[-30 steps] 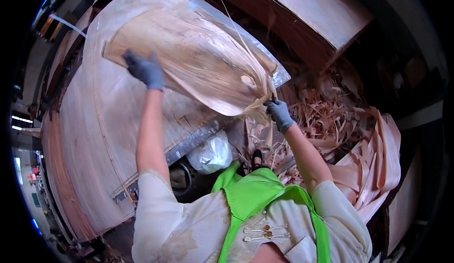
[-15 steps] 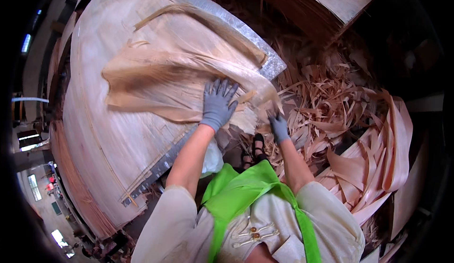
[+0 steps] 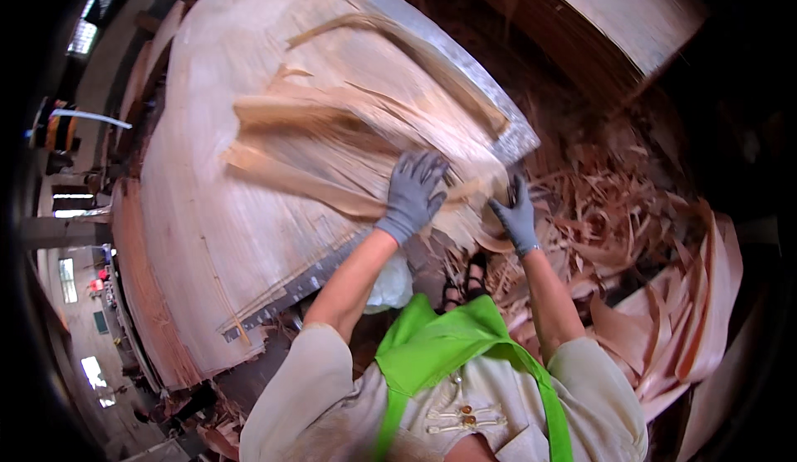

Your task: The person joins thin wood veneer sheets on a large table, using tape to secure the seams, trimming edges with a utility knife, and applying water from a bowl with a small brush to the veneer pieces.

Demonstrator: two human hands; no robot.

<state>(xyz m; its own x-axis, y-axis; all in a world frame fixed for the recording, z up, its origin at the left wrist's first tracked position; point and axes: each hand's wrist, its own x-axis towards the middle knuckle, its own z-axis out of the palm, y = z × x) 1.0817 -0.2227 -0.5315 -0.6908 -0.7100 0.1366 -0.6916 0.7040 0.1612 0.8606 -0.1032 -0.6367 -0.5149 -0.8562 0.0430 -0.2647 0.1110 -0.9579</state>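
My gloved left hand [image 3: 413,196] lies with fingers spread on a crumpled tan wood veneer sheet [image 3: 324,134], pressing near its right end. This loose veneer is rippled and split into long strips, and rests on a broad stack of pale veneer sheets [image 3: 199,188]. My gloved right hand [image 3: 516,217] is at the right edge of the veneer, its thumb apart from its fingers. Nothing shows clearly between them. A curled piece of veneer hangs beside that hand. Behind lies a rolled-up brown strip [image 3: 423,63] along the stack's far edge.
A grey metal-like edge [image 3: 510,134] borders the stack at the right. Tangled veneer scraps [image 3: 598,221] heap on the floor, with wide pink ribbons [image 3: 697,304] nearer. Another veneer stack [image 3: 618,14] stands at the far right. A whitish plastic bag [image 3: 390,283] sits below my left wrist.
The view has shifted, so the scene sits farther right. The loose veneer has opened into separate strips beside my left hand. My right hand has risen slightly, its thumb now apart.
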